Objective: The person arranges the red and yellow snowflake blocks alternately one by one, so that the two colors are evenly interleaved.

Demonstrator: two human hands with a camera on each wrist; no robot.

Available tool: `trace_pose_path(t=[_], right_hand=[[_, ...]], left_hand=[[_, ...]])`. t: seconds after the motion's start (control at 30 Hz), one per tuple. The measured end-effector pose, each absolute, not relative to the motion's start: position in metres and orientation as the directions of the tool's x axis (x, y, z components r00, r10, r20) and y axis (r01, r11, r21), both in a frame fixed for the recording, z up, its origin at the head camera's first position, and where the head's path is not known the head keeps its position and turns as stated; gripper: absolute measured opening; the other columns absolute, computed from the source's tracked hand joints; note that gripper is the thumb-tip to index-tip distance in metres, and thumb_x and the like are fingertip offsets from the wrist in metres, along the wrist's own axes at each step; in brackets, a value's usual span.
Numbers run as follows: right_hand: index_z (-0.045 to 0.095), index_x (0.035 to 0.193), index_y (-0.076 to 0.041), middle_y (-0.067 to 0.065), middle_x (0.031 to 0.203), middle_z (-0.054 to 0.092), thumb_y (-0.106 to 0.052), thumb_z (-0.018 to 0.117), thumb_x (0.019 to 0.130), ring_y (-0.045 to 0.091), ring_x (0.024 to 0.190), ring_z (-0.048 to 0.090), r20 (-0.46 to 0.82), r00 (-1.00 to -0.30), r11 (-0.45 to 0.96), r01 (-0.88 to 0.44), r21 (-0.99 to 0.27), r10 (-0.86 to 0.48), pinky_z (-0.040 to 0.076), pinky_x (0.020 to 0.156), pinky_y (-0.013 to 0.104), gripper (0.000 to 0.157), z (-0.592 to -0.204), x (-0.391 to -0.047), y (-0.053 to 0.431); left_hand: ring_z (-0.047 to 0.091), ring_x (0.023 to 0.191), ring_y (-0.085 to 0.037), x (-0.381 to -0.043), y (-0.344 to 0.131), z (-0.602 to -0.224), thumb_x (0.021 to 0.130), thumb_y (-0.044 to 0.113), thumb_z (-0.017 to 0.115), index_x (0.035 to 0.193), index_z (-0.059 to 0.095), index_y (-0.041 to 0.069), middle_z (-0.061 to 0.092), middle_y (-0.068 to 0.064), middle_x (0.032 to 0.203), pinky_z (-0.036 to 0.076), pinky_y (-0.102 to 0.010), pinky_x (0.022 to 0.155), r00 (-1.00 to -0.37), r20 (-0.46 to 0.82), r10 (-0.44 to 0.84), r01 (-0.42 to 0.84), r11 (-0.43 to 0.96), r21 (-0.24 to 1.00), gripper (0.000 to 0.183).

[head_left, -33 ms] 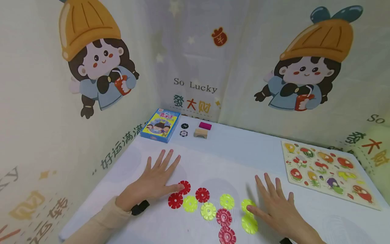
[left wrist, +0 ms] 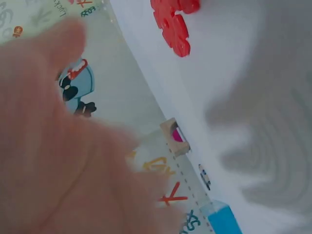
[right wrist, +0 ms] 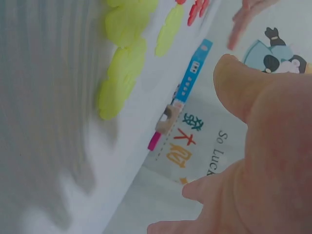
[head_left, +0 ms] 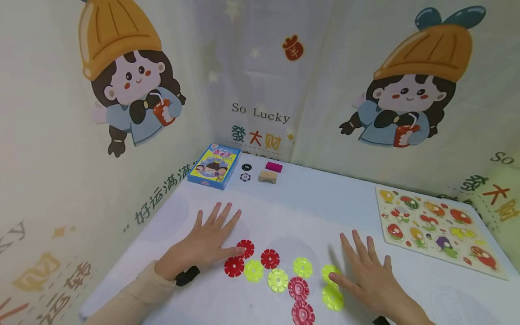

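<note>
My left hand (head_left: pixel 205 246) is spread with fingers straight, palm down, held above the white table, with its thumb tip over a red notched plastic disc (head_left: pixel 246 248). Over on the right, my right hand (head_left: pixel 371 277) has the same spread pose, its thumb overlapping a yellow-green notched disc (head_left: pixel 330 274). Neither holds anything. Between them lie several more discs: red (head_left: pixel 270 258), yellow-green (head_left: pixel 278 280) and deep pink-red (head_left: pixel 298 289). Shadows of the fingers fall on the tabletop in both wrist views. The left wrist view shows the left hand (left wrist: pixel 73 146) blurred.
At the back left stands a blue card-game box (head_left: pixel 214 166). Beside it are a black chip (head_left: pixel 246 167), a white-and-black chip (head_left: pixel 245 177), a wooden arch block (head_left: pixel 268 176) and a magenta block (head_left: pixel 274 167). A fruit puzzle board (head_left: pixel 440 230) lies at right. Printed curtain (head_left: pixel 317 113) encloses the table.
The fingertips of my left hand appear very slightly lower in the head view. The right hand and the discs have not visibly moved.
</note>
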State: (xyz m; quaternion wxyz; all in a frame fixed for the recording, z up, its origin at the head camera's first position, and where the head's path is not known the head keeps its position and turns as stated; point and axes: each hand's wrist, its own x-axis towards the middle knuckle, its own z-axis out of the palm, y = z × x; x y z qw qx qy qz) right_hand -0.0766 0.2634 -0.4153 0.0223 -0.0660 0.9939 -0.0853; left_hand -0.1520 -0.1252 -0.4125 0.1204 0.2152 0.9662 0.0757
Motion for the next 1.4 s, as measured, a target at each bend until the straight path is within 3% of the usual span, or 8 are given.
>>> trace_pose_path(t=[0.17,0.27,0.43,0.57,0.73,0.9,1.17,1.4], right_hand=[[0.021,0.151,-0.027,0.013,0.158,0.019,-0.071,0.052,0.080,0.046,0.142,0.018,0.010,-0.977,0.961,-0.211,-0.177,-0.213,0.019,0.093,0.080,0.089,-0.416,-0.075,0.260],[0.038,0.145,-0.024,0.010,0.150,0.038,-0.064,0.059,0.081,0.038,0.136,0.036,0.053,-0.952,0.937,-0.306,-0.171,-0.301,0.032,0.097,0.068,0.078,-0.416,-0.077,0.253],[0.061,0.126,-0.029,-0.008,0.117,0.061,-0.044,0.072,0.079,0.013,0.103,0.058,0.093,-0.874,0.857,-0.486,-0.170,-0.477,0.049,0.084,0.039,0.050,-0.415,-0.086,0.235],[0.065,0.121,-0.031,-0.014,0.103,0.061,-0.037,0.073,0.080,0.002,0.088,0.053,0.085,-0.808,0.789,-0.588,-0.179,-0.583,0.048,0.072,0.026,0.042,-0.419,-0.095,0.225],[0.065,0.122,-0.026,-0.009,0.099,0.058,-0.036,0.074,0.080,0.002,0.079,0.047,0.072,-0.781,0.760,-0.621,-0.192,-0.621,0.044,0.065,0.019,0.044,-0.426,-0.106,0.220],[0.066,0.121,-0.023,-0.007,0.098,0.055,-0.039,0.075,0.079,0.003,0.078,0.044,0.047,-0.782,0.758,-0.616,-0.214,-0.622,0.044,0.063,0.017,0.046,-0.427,-0.112,0.217],[0.067,0.113,-0.023,-0.007,0.101,0.055,-0.038,0.075,0.078,0.004,0.083,0.044,0.013,-0.796,0.770,-0.590,-0.243,-0.605,0.044,0.064,0.018,0.039,-0.428,-0.112,0.213],[0.064,0.111,-0.019,-0.008,0.105,0.054,-0.036,0.076,0.078,0.004,0.088,0.045,-0.001,-0.805,0.780,-0.574,-0.249,-0.593,0.045,0.068,0.019,0.039,-0.428,-0.114,0.214]], left_hand=[[0.005,0.149,-0.031,-0.152,-0.126,-0.419,0.078,0.074,0.050,0.151,0.017,0.034,0.012,0.000,0.161,0.008,-0.067,0.112,-0.833,-0.237,0.500,0.447,0.860,0.244,0.090],[0.024,0.144,-0.026,-0.157,-0.122,-0.420,0.082,0.063,0.058,0.147,0.031,0.034,0.031,0.001,0.155,0.026,-0.059,0.111,-0.802,-0.170,0.573,0.514,0.806,0.295,0.076],[0.050,0.113,-0.013,-0.165,-0.110,-0.423,0.081,0.047,0.069,0.130,0.057,0.032,0.056,0.004,0.124,0.050,-0.032,0.084,-0.733,-0.099,0.673,0.627,0.725,0.284,0.053],[0.051,0.098,-0.008,-0.169,-0.103,-0.425,0.079,0.040,0.074,0.122,0.065,0.030,0.058,0.005,0.110,0.047,-0.018,0.069,-0.714,-0.099,0.693,0.647,0.708,0.284,0.045],[0.052,0.098,-0.008,-0.174,-0.101,-0.423,0.079,0.038,0.075,0.126,0.062,0.023,0.058,0.002,0.112,0.049,-0.017,0.072,-0.711,-0.114,0.694,0.645,0.708,0.287,0.050],[0.051,0.100,-0.008,-0.179,-0.101,-0.423,0.076,0.035,0.078,0.125,0.063,0.018,0.056,0.003,0.113,0.049,-0.016,0.073,-0.712,-0.141,0.688,0.610,0.705,0.363,0.054],[0.049,0.097,-0.005,-0.184,-0.103,-0.428,0.069,0.034,0.083,0.112,0.061,0.027,0.054,0.011,0.102,0.049,-0.018,0.074,-0.731,-0.152,0.665,0.566,0.716,0.409,0.050],[0.052,0.092,-0.004,-0.190,-0.104,-0.424,0.071,0.038,0.081,0.120,0.061,0.031,0.057,0.013,0.100,0.048,-0.016,0.069,-0.704,-0.191,0.684,0.554,0.698,0.454,0.053]])
